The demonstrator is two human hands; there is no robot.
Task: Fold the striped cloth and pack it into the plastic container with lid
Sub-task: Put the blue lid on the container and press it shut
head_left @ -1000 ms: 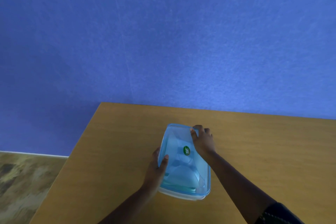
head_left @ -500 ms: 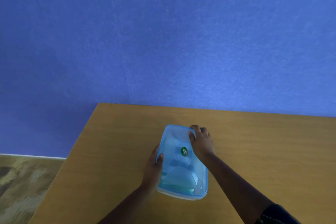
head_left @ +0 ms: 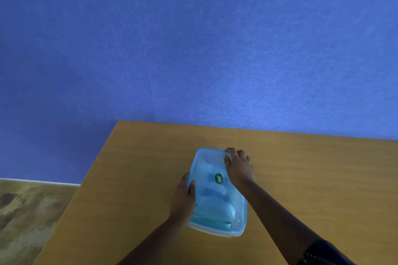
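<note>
A clear plastic container [head_left: 215, 229] stands on the wooden table [head_left: 133, 178], covered by a translucent blue lid [head_left: 206, 163] with a green oval sticker [head_left: 219, 178]. Through the lid I make out the folded cloth [head_left: 213, 208] as pale and teal shapes inside; its stripes are not discernible. My left hand [head_left: 184, 198] grips the container's left side, thumb curled over the lid's rim. My right hand [head_left: 238, 168] rests on the lid's far right corner, fingers curled over the edge.
A blue wall [head_left: 193, 49] rises right behind the table's far edge. The table's left edge runs diagonally, with mottled brown floor [head_left: 25, 217] beyond it. Bare tabletop stretches to the right of the container.
The container and both hands sit slightly further left in view than a second ago. My right hand has shifted a little along the lid's far corner; my left hand's grip is unchanged.
</note>
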